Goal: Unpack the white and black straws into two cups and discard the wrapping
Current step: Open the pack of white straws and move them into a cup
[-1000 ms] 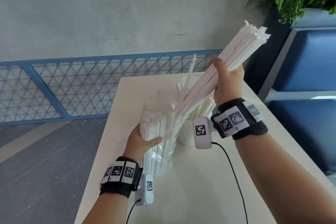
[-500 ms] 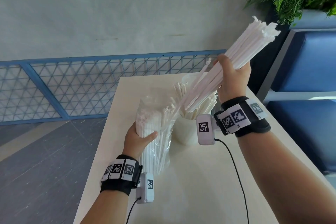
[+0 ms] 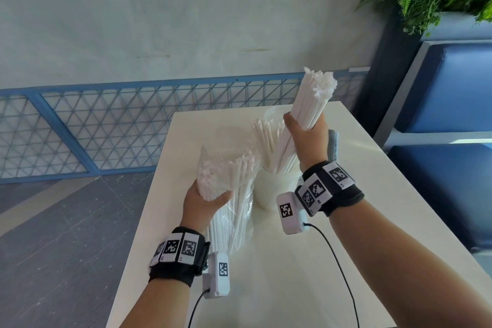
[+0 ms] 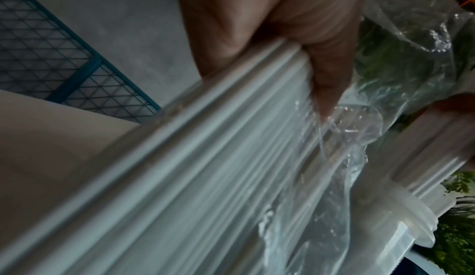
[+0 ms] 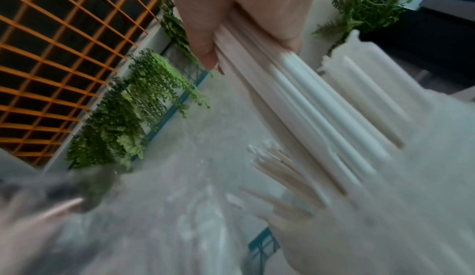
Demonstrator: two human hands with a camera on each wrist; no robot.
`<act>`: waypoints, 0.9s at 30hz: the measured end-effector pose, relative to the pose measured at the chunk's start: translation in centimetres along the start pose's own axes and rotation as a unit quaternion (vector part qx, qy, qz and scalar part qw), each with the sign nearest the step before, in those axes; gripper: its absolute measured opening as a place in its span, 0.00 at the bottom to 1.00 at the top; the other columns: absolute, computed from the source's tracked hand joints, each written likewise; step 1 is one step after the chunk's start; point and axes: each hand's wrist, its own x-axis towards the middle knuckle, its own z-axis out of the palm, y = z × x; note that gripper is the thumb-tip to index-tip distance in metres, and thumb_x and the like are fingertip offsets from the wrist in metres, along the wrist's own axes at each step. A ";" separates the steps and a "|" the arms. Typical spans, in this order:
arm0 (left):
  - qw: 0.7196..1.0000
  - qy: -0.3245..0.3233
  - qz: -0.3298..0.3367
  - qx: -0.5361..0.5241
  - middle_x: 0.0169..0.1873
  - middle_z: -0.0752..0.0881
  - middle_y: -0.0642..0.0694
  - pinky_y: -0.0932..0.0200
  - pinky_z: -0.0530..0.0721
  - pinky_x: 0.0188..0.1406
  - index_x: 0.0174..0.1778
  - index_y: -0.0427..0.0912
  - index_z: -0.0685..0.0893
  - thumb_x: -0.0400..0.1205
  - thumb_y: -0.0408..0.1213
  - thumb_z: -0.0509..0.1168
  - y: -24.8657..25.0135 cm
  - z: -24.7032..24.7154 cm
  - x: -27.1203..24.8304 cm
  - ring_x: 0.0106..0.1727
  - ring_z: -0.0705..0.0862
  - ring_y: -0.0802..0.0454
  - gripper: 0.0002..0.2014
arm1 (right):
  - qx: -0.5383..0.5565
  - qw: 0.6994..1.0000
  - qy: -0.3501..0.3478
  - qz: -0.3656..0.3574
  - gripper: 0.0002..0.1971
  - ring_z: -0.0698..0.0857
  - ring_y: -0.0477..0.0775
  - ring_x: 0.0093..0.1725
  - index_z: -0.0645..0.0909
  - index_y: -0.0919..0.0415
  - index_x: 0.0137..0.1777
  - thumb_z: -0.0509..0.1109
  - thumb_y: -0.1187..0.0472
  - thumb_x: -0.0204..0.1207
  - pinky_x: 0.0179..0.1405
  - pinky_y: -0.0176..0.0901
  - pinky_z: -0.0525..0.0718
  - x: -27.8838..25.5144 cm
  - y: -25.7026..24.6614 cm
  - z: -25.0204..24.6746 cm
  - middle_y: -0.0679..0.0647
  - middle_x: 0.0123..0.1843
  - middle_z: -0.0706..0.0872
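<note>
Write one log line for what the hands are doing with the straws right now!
left hand: grips straw bag | right hand: holds white straw bundle over white cup | cup: partly filled

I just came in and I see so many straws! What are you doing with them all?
A person is unpacking white straws at a table. The right hand grips a bunch of white straws, tilted, with its lower ends going into a white cup that already holds some. The left hand holds the clear plastic wrapping with the rest of the straws inside. No black straws can be made out.
</note>
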 end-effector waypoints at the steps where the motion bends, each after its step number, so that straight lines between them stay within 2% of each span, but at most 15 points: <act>1: 1.000 0.001 0.001 -0.002 0.44 0.85 0.55 0.82 0.78 0.35 0.54 0.43 0.79 0.68 0.26 0.77 0.0 0.0 0.0 0.47 0.82 0.64 0.21 | -0.014 1.000 -0.005 0.012 0.14 0.82 0.52 0.47 0.75 0.58 0.54 0.73 0.60 0.71 0.47 0.49 0.83 -0.2 0.7 0.1 0.48 0.43 0.81; 4: 1.000 -0.001 0.000 -0.004 0.46 0.85 0.54 0.82 0.78 0.37 0.55 0.43 0.79 0.68 0.27 0.77 -0.1 -0.1 0.0 0.48 0.82 0.63 0.23 | -0.044 0.998 -0.011 0.047 0.24 0.84 0.57 0.55 0.74 0.62 0.64 0.76 0.59 0.69 0.56 0.55 0.83 -0.5 2.0 0.4 0.55 0.54 0.85; 6: 1.000 -0.003 -0.005 -0.006 0.45 0.84 0.55 0.82 0.79 0.37 0.55 0.44 0.79 0.67 0.27 0.77 -0.1 -0.1 0.0 0.48 0.82 0.65 0.23 | -0.054 0.998 -0.016 0.037 0.27 0.84 0.53 0.55 0.72 0.61 0.66 0.76 0.62 0.68 0.58 0.52 0.82 -0.7 2.1 0.5 0.53 0.54 0.86; 8: 1.000 -0.004 -0.011 -0.010 0.45 0.85 0.54 0.77 0.79 0.39 0.55 0.44 0.79 0.67 0.28 0.78 -0.2 -0.1 -0.1 0.49 0.82 0.63 0.23 | -0.043 0.998 -0.035 -0.010 0.26 0.84 0.44 0.48 0.71 0.56 0.64 0.76 0.67 0.67 0.53 0.40 0.82 -0.8 2.1 0.6 0.46 0.47 0.86; 10: 1.000 -0.002 -0.020 -0.015 0.46 0.85 0.53 0.71 0.78 0.43 0.54 0.44 0.80 0.67 0.28 0.78 -0.3 -0.1 -0.1 0.50 0.83 0.60 0.23 | -0.054 0.996 -0.052 -0.053 0.28 0.84 0.41 0.46 0.70 0.49 0.62 0.75 0.69 0.67 0.50 0.28 0.80 -0.9 2.0 0.6 0.46 0.46 0.85; 12: 0.999 -0.005 -0.025 -0.022 0.46 0.86 0.52 0.69 0.78 0.45 0.55 0.43 0.80 0.66 0.29 0.78 -0.5 -0.1 0.0 0.50 0.84 0.58 0.22 | -0.111 0.986 -0.075 -0.098 0.20 0.83 0.46 0.48 0.76 0.50 0.58 0.72 0.70 0.70 0.51 0.28 0.79 -1.0 2.3 0.8 0.50 0.49 0.85; 14: 0.999 -0.013 -0.025 -0.028 0.46 0.87 0.51 0.68 0.80 0.46 0.53 0.44 0.82 0.67 0.28 0.78 -0.6 -0.1 0.0 0.51 0.85 0.57 0.21 | -0.174 0.971 -0.107 -0.126 0.09 0.81 0.49 0.47 0.84 0.58 0.50 0.68 0.70 0.74 0.47 0.20 0.74 -1.1 2.9 0.8 0.56 0.51 0.85; 16: 0.999 -0.017 -0.022 -0.028 0.46 0.87 0.52 0.69 0.81 0.45 0.51 0.47 0.82 0.67 0.28 0.78 -0.7 -0.1 0.1 0.50 0.85 0.58 0.20 | -0.216 0.958 -0.141 -0.125 0.07 0.82 0.54 0.49 0.85 0.62 0.49 0.67 0.68 0.75 0.47 0.17 0.72 -1.2 3.4 0.6 0.58 0.53 0.84; 17: 0.999 -0.018 -0.019 -0.026 0.46 0.87 0.52 0.70 0.81 0.44 0.50 0.48 0.81 0.67 0.28 0.78 -0.8 -0.1 0.1 0.50 0.85 0.59 0.20 | -0.249 0.947 -0.145 -0.142 0.08 0.82 0.57 0.54 0.85 0.61 0.53 0.68 0.65 0.75 0.54 0.22 0.74 -1.3 3.6 0.4 0.58 0.56 0.84; 18: 0.999 -0.018 -0.019 -0.024 0.46 0.87 0.52 0.72 0.81 0.44 0.51 0.48 0.81 0.67 0.28 0.78 -0.9 -0.2 0.1 0.50 0.85 0.59 0.20 | -0.296 0.931 -0.130 -0.167 0.13 0.79 0.58 0.60 0.83 0.58 0.58 0.71 0.60 0.73 0.63 0.35 0.75 -1.4 3.8 0.3 0.56 0.61 0.83; 19: 0.999 -0.016 -0.019 -0.024 0.46 0.87 0.52 0.72 0.81 0.44 0.51 0.48 0.81 0.66 0.28 0.78 -0.9 -0.2 0.1 0.50 0.85 0.59 0.20 | -0.350 0.913 -0.096 -0.184 0.22 0.75 0.58 0.67 0.79 0.54 0.64 0.73 0.54 0.70 0.71 0.49 0.72 -1.5 4.1 0.2 0.54 0.67 0.79; 20: 0.999 -0.013 -0.021 -0.027 0.46 0.87 0.52 0.72 0.81 0.44 0.50 0.48 0.81 0.66 0.28 0.78 -1.0 -0.3 0.2 0.50 0.85 0.59 0.21 | -0.383 0.903 -0.047 -0.189 0.31 0.69 0.60 0.72 0.74 0.50 0.69 0.76 0.47 0.65 0.75 0.56 0.65 -1.7 4.5 0.0 0.55 0.73 0.73; 22: 0.999 -0.009 -0.022 -0.035 0.45 0.87 0.51 0.72 0.82 0.42 0.50 0.48 0.81 0.66 0.27 0.78 -1.1 -0.3 0.3 0.49 0.86 0.57 0.20 | -0.334 0.934 0.018 -0.128 0.46 0.58 0.66 0.79 0.65 0.46 0.75 0.80 0.43 0.56 0.76 0.62 0.56 -2.0 4.7 -0.2 0.61 0.79 0.60; 24: 0.999 -0.011 -0.023 -0.035 0.44 0.87 0.51 0.74 0.83 0.39 0.50 0.47 0.81 0.66 0.26 0.78 -1.1 -0.3 0.3 0.48 0.85 0.58 0.20 | -0.213 0.976 0.002 -0.034 0.53 0.54 0.63 0.80 0.59 0.46 0.78 0.84 0.50 0.54 0.75 0.54 0.61 -1.8 4.8 -0.6 0.63 0.81 0.50; 27: 0.999 -0.014 -0.024 -0.038 0.44 0.86 0.52 0.77 0.82 0.37 0.48 0.48 0.81 0.67 0.25 0.77 -1.1 -0.4 0.3 0.47 0.85 0.60 0.20 | -0.169 0.982 -0.078 0.029 0.50 0.64 0.52 0.73 0.59 0.46 0.78 0.84 0.57 0.58 0.65 0.38 0.65 -1.4 4.6 -0.8 0.60 0.80 0.53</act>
